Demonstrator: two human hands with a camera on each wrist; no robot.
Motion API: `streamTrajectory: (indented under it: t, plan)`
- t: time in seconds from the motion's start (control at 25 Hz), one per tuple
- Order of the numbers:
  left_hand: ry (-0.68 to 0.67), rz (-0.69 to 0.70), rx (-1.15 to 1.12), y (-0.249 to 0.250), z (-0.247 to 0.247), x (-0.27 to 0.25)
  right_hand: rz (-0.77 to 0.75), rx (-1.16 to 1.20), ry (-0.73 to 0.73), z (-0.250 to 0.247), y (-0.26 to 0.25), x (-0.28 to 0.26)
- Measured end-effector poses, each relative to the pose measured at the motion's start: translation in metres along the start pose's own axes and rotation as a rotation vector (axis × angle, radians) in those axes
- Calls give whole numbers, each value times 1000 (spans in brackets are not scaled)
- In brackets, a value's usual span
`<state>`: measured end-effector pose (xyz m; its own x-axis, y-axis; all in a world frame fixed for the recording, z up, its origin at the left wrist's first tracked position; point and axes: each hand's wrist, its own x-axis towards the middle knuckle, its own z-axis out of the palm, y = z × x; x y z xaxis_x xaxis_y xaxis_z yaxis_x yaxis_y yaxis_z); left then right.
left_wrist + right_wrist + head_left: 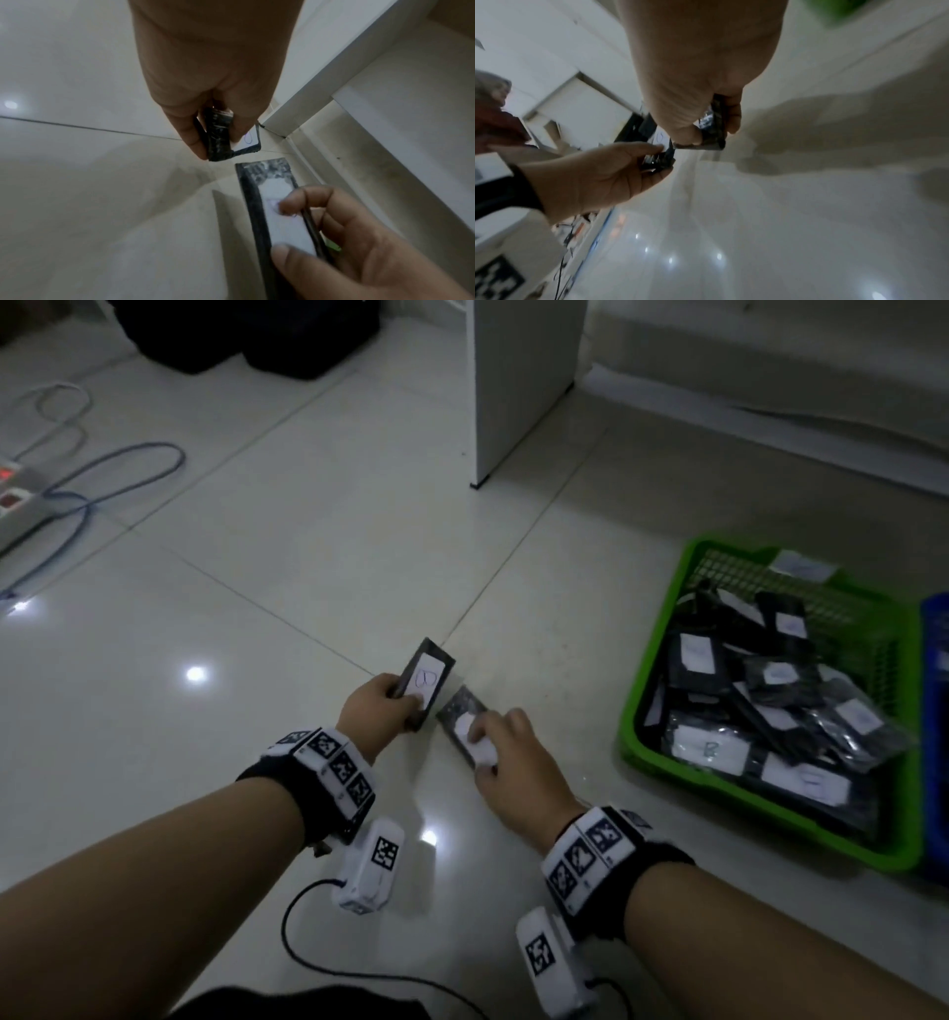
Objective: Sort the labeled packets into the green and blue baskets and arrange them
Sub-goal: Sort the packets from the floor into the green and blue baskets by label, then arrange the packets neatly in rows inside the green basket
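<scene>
Floor tiles (318,567), pale and glossy; green basket (647,706) at my right, piled with labeled black packets. My left hand (372,711) grips the B-labeled packet (423,683); my right hand (513,762) pinches a second packet (459,711) just beside it.

Two dark white-labelled packets (425,683) (464,729), green basket (652,680) nearby

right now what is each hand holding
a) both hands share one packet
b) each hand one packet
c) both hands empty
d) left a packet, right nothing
b: the left hand grips one labeled packet and the right hand pinches a second packet, side by side above the floor.
</scene>
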<state>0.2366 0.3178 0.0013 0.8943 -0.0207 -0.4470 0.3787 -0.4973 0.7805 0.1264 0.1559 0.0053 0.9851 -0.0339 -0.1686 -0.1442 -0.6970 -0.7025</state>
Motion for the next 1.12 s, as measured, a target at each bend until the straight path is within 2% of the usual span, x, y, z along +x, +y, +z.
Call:
streamTrajectory:
  t: [0.12,0.2,0.32,0.56,0.68,0.8,0.88,0.96,1.12]
  plan:
    - [-86,21,-289,51,28,-9,71,137,279,-47,5,10]
    - [-175,64,-386,85,51,-16,109,224,464,-77,15,14]
    - [-263,129,-367,124,96,-24,165,257,680,-121,38,13]
    - [-414,233,-325,171,189,-50,395,314,924,-189,100,-6]
    - [-433,340,-125,170,221,-52,496,290,873,-208,132,-21]
    - [-329,681,395,160,233,-48,520,99,755,-210,155,-35]
    - [-220,856,564,154,232,-44,483,3,737,-207,161,-41]
    - [-214,847,588,153,229,-39,469,-72,698,-206,161,-42]
    - [-363,630,462,156,231,-25,484,-137,598,-207,164,-38]
